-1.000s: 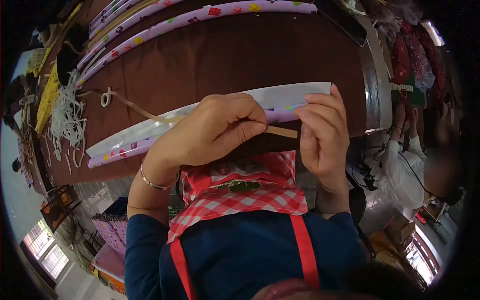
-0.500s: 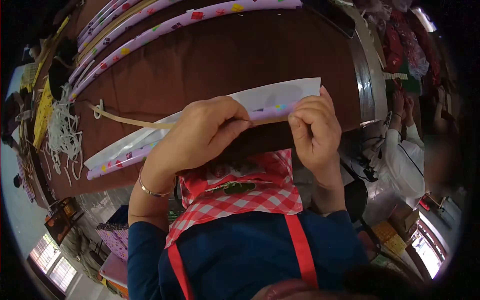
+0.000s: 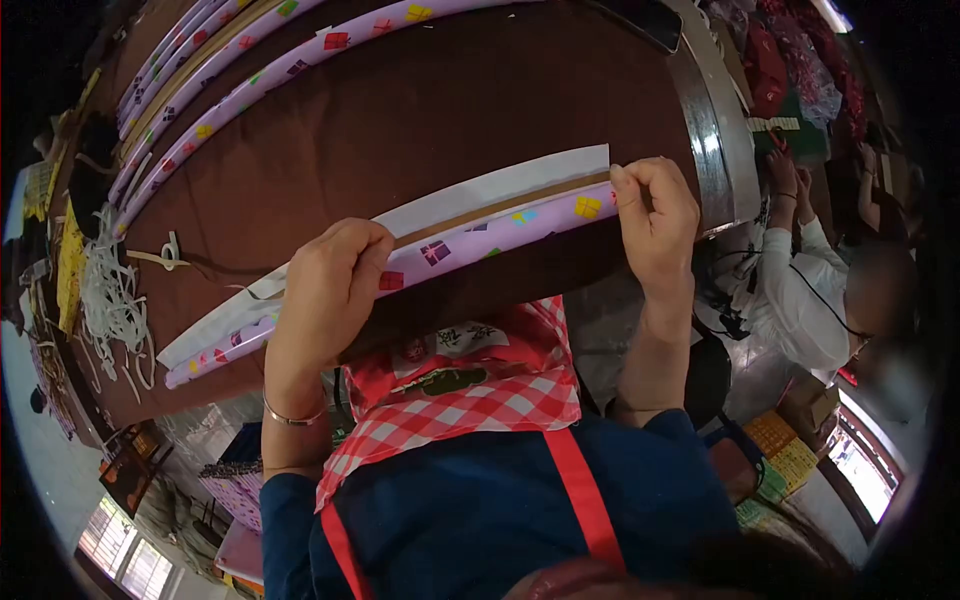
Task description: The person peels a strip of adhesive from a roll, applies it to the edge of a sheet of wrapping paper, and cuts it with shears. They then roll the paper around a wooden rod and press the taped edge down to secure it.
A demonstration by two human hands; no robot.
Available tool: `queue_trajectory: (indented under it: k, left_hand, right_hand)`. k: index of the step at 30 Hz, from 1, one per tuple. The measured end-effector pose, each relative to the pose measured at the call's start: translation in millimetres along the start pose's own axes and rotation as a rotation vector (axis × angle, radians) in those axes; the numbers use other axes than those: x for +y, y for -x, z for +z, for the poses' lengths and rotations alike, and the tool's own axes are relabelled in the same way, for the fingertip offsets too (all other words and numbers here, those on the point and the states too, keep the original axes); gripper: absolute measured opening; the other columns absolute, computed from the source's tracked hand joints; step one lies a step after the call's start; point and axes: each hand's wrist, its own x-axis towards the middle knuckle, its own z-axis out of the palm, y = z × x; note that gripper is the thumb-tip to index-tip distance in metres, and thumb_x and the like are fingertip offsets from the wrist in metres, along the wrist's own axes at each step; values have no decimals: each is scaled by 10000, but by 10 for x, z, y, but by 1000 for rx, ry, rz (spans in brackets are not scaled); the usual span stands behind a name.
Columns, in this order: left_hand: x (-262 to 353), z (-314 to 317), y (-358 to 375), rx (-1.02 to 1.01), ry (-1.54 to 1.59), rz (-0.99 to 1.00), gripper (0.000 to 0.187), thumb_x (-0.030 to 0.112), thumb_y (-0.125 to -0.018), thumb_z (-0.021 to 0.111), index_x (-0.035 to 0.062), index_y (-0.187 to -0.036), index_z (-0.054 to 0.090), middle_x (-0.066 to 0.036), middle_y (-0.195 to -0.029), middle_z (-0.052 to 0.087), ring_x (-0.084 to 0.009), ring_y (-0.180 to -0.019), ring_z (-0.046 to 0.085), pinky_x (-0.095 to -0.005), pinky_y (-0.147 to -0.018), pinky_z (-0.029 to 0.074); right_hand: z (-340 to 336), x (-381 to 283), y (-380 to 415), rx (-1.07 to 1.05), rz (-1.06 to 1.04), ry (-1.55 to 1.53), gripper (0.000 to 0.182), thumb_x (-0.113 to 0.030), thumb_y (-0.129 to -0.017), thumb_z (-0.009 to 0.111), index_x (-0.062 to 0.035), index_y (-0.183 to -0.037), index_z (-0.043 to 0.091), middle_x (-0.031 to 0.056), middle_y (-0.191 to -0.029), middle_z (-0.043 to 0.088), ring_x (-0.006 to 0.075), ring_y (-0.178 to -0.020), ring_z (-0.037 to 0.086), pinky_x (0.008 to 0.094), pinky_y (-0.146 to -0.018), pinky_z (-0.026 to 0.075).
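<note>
A long purple strip printed with gift boxes (image 3: 510, 228) lies across the near part of the brown-covered table, its white side (image 3: 480, 195) showing along the far edge. Between the two runs a thin tan strip (image 3: 500, 203). My right hand (image 3: 660, 215) pinches the right end of the printed strip between thumb and fingers. Farther left, my left hand (image 3: 335, 285) is closed on the strip and hides part of it. The tan strip's curled loose end (image 3: 168, 255) lies beyond the left part of the printed strip.
Several long purple printed strips (image 3: 270, 80) curve along the far left of the table (image 3: 450, 110). A tangle of white cords (image 3: 115, 300) hangs at the left edge. A dark flat object (image 3: 645, 22) lies at the far right. Beyond the right edge sits another person (image 3: 800, 290).
My hands have moved farther apart, the left one leftward. The tan strip now lies along the paper, and more of the printed face shows between my hands.
</note>
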Motion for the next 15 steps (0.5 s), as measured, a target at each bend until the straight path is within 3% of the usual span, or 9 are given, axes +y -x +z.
queue_trajectory:
  k: [2,3,5,12,15]
  left_hand:
    - [-38,-5,-27,-9,-37,52,113,65,-916,594,-45,-933,610,-172,-813,621,-266,-688,583,-335,-642,466]
    - [-26,0,-40,-11,-38,52,113,65,-916,594,-45,-933,610,-172,-813,621,-266,-688,583,-335,-642,466]
    - [18,12,-69,-24,-73,-7,122,96,-885,625,-26,-897,635,-191,-816,634,-356,-732,631,-388,-656,491]
    - [10,41,-88,-38,-6,-58,122,92,-851,675,-18,-892,641,-179,-826,648,-312,-704,638,-372,-634,493]
    - [35,31,-55,-16,102,-93,83,57,-850,667,-14,-884,641,-158,-810,641,-309,-690,629,-367,-629,493]
  right_hand:
    - [24,-5,-24,9,-8,24,91,-62,-878,671,-6,-837,612,106,-765,614,262,-713,572,371,-655,457]
    - [33,-4,-33,20,-17,51,84,-63,-880,666,-5,-846,616,109,-770,619,267,-722,580,376,-662,462]
    - [51,23,-37,16,-2,61,79,-62,-881,662,-2,-854,618,112,-772,621,273,-728,584,380,-665,464]
    - [23,41,-26,13,33,23,63,-46,-876,655,9,-871,624,124,-792,625,284,-737,586,374,-666,467]
    - [-34,59,-9,34,54,14,80,-62,-906,646,11,-886,620,119,-800,621,249,-722,582,365,-644,457]
